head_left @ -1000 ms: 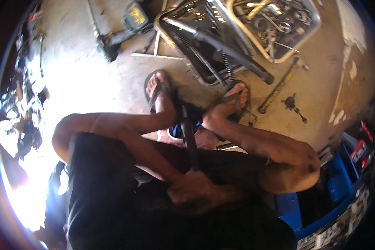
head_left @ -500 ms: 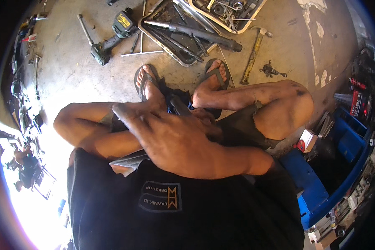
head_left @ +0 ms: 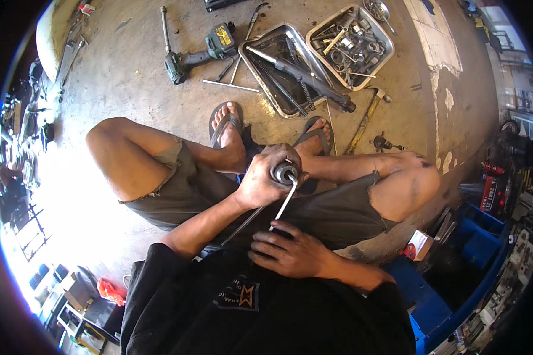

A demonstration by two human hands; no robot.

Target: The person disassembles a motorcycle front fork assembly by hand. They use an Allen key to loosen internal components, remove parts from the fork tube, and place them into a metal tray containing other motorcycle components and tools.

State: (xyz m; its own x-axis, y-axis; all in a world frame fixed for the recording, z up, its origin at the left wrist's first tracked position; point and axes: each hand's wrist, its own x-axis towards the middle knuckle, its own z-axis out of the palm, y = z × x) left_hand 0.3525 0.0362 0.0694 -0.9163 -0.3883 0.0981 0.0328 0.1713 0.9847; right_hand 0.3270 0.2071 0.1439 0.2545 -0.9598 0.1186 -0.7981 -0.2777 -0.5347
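The left hand [head_left: 267, 176] clamps the tube [head_left: 283, 173] while, apart at the tube's 6 o'clock, the right hand [head_left: 294, 254] grips the rod [head_left: 283, 205].

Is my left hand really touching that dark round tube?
Touching. The head view shows it plainly: your left hand is wrapped around the dark round tube, with its open end facing the camera.

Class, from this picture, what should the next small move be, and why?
Probably a slight turn of the bent rod with the right hand, since that hand is at the rod's lower end, its bent top meets the tube's mouth, and the left hand grips the tube.
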